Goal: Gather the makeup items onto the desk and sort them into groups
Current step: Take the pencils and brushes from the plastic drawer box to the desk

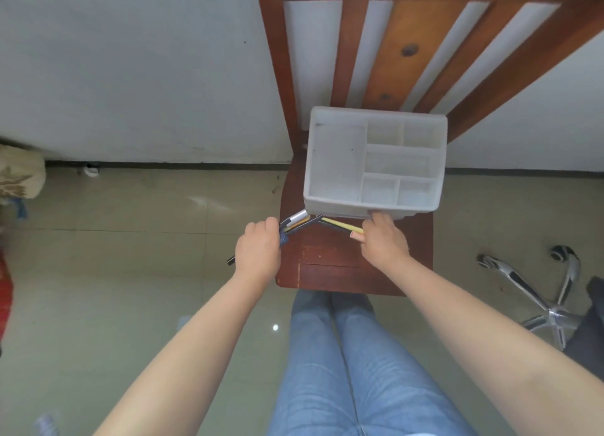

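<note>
Both hands grip makeup sticks: left hand a bunch, right hand a yellow pencil. White organizer, at 12 o'clock, looks empty. No table shows, so sorting isn't started.

**Two bare arms reach forward, both hands closed on thin sticks**

Both arms are bare and stretch out toward 12 o'clock. They come in from the bottom corners and lean toward each other. The left hand shows its back, fingers curled around a bunch of pencils that point to 2 o'clock. The right hand sits at 3 o'clock from the left one, well apart. It pinches a yellow stick that points to 10 o'clock. Two legs in blue jeans show between the arms.
</note>
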A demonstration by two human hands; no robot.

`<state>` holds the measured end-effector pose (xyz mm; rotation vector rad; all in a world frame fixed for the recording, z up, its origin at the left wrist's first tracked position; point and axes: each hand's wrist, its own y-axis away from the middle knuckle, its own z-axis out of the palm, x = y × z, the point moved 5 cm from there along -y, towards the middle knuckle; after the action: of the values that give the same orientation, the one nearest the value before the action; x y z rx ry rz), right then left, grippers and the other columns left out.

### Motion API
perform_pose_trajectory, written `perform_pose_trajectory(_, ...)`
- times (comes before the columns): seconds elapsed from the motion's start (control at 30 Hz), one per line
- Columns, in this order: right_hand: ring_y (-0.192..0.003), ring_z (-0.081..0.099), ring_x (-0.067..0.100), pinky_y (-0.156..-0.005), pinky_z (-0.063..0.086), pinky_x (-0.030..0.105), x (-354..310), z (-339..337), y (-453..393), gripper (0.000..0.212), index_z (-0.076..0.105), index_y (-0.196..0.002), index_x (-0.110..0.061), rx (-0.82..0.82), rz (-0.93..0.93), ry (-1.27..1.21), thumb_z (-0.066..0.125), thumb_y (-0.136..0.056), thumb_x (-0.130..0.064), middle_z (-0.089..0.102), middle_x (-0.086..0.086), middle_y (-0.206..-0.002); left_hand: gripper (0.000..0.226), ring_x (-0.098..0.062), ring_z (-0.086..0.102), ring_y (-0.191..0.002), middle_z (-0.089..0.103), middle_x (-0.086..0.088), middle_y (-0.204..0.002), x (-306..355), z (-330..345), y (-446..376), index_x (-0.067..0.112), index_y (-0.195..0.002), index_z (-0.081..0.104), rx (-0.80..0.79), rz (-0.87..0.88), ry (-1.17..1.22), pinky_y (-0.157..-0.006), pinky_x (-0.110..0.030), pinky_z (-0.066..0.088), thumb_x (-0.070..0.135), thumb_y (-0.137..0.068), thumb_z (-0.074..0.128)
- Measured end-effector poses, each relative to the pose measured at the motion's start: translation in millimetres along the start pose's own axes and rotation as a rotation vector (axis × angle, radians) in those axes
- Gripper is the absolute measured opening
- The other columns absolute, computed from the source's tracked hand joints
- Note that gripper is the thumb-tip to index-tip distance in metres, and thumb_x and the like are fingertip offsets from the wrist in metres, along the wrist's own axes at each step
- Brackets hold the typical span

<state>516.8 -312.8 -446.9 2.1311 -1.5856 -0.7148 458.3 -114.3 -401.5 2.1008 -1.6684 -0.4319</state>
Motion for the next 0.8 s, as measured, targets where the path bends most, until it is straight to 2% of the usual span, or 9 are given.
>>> perform_pose_trajectory(0.1,-0.125,0.032,0.028,-0.090,0.041,0.038,-2,4,4,0.028,0.052,-0.113,-0.003,-0.032,-0.007,0.012,0.048,-0.087,-0.014,0.031,0.011,-0.141,0.022,-0.028,0.047,-0.103,0.054,-0.008,-0.111,-2,0,7,0.007,-0.108,0.040,-0.005,-0.031,0.007,-0.072,-0.033,0.039,0.009,-0.087,0.046)
perform_pose_trajectory(0.2,-0.125,0.032,0.028,-0.089,0.042,0.039,2,6,13,0.026,0.053,-0.112,-0.004,-0.054,0.002,-0.006,0.048,-0.088,-0.014,0.027,0.009,-0.144,0.021,-0.028,0.049,-0.102,0.055,-0.008,-0.110,-2,-3,14,0.007,-0.107,0.040,-0.015,-0.046,0.026,-0.072,-0.033,0.039,0.010,-0.087,0.047)
perform_pose_trajectory(0.37,-0.105,0.050,0.029,-0.074,0.038,0.033,13,-2,31,0.023,0.053,-0.107,-0.006,-0.042,0.013,-0.035,0.047,-0.089,-0.019,0.052,0.011,-0.116,0.019,-0.029,0.051,-0.100,0.055,-0.009,-0.109,7,-15,24,0.007,-0.107,0.040,-0.004,-0.017,0.003,-0.067,-0.032,0.035,0.010,-0.088,0.045)
perform_pose_trajectory(0.5,-0.097,0.058,0.028,-0.075,0.034,0.033,30,-18,55,0.019,0.051,-0.102,-0.009,0.038,0.110,-0.005,0.043,-0.091,-0.022,0.061,0.009,-0.106,0.019,-0.030,0.052,-0.099,0.056,-0.009,-0.108,23,-35,19,0.007,-0.106,0.041,0.033,0.092,-0.043,-0.064,-0.031,0.030,0.007,-0.087,0.044)
perform_pose_trajectory(0.63,-0.096,0.060,0.026,-0.078,0.033,0.033,47,-28,95,0.021,0.051,-0.102,-0.009,0.169,0.325,-0.042,0.041,-0.092,-0.025,0.063,0.008,-0.105,0.023,-0.031,0.051,-0.103,0.056,-0.010,-0.111,56,-54,8,0.008,-0.109,0.041,0.054,0.330,-0.141,-0.067,-0.033,0.032,0.006,-0.086,0.045)
perform_pose_trajectory(0.73,-0.098,0.060,0.027,-0.084,0.035,0.034,57,-14,147,0.028,0.052,-0.103,-0.008,0.225,0.568,-0.134,0.037,-0.095,-0.031,0.064,0.010,-0.106,0.021,-0.031,0.051,-0.105,0.056,-0.011,-0.112,95,-56,22,0.007,-0.109,0.042,0.052,0.613,-0.251,-0.072,-0.035,0.037,0.008,-0.088,0.043)
perform_pose_trajectory(0.8,-0.103,0.059,0.027,-0.086,0.036,0.034,58,6,189,0.025,0.051,-0.106,-0.009,0.240,0.738,-0.243,0.039,-0.094,-0.028,0.063,0.010,-0.110,0.018,-0.032,0.051,-0.105,0.056,-0.012,-0.110,124,-53,46,0.007,-0.107,0.042,0.056,0.803,-0.311,-0.073,-0.036,0.037,0.010,-0.089,0.041)
